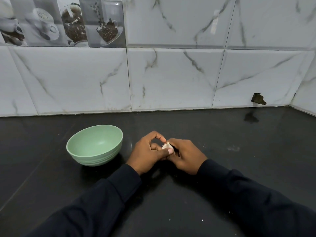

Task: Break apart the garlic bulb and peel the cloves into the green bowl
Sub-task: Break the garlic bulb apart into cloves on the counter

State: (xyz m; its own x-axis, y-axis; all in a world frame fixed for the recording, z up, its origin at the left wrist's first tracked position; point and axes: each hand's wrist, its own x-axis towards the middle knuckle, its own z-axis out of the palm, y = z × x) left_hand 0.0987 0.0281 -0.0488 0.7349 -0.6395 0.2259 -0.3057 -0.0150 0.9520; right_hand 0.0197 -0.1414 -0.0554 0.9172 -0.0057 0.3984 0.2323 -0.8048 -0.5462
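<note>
L thumb & forefinger (168, 151) pinch the garlic (166, 146), the left hand (147, 151) and right hand (185, 155) both curled tight round it, prob. to pry it apart; whole bulb or single clove, can't tell. It's held just right of the green bowl (95, 159), handy for dropping cloves in. Bowl looks empty, so prob. early on.

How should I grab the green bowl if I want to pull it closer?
Pinch the green bowl by its rim on the right side, nearest the left hand. It stands upright and empty, so a thumb fits inside and fingers outside its ribbed wall.
</note>
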